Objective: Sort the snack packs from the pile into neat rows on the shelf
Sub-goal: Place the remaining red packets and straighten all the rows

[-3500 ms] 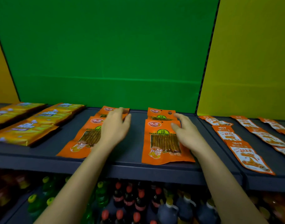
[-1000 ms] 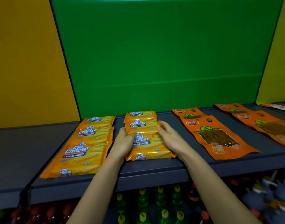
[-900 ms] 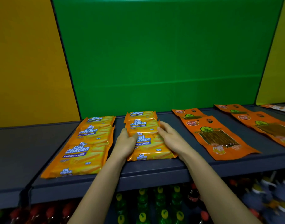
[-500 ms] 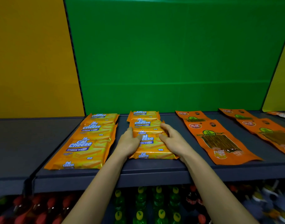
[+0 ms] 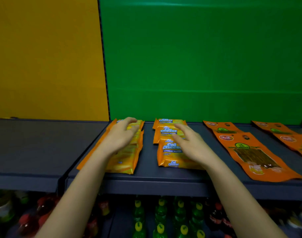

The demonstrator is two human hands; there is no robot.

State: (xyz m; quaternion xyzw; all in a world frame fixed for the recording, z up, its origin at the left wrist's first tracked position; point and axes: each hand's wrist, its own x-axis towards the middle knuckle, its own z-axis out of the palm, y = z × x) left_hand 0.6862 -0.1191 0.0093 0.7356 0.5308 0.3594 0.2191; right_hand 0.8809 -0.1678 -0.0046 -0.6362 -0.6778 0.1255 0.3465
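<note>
One shift, left hand (image 5: 120, 140) now over left wafer row (image 5: 126, 163)

A bare strip of shelf (image 5: 147, 152) separates the left wafer row (image 5: 126, 166) from the right wafer row (image 5: 170, 147).

Backed from 12 to 3 o'clock by a flat green panel (image 5: 198, 57), at 10 o'clock by an ochre panel (image 5: 43, 57), split by a thin dark seam (image 5: 103, 66) leaning slightly left at the top. Below, spanned from 9 to 3 o'clock by a dark grey shelf (image 5: 164, 184), broken at 8 o'clock by a narrow gap (image 5: 62, 181) between sections. Dim underneath at 6 o'clock, crowded with capped bottles (image 5: 161, 219). Softly, evenly lit above.
</note>
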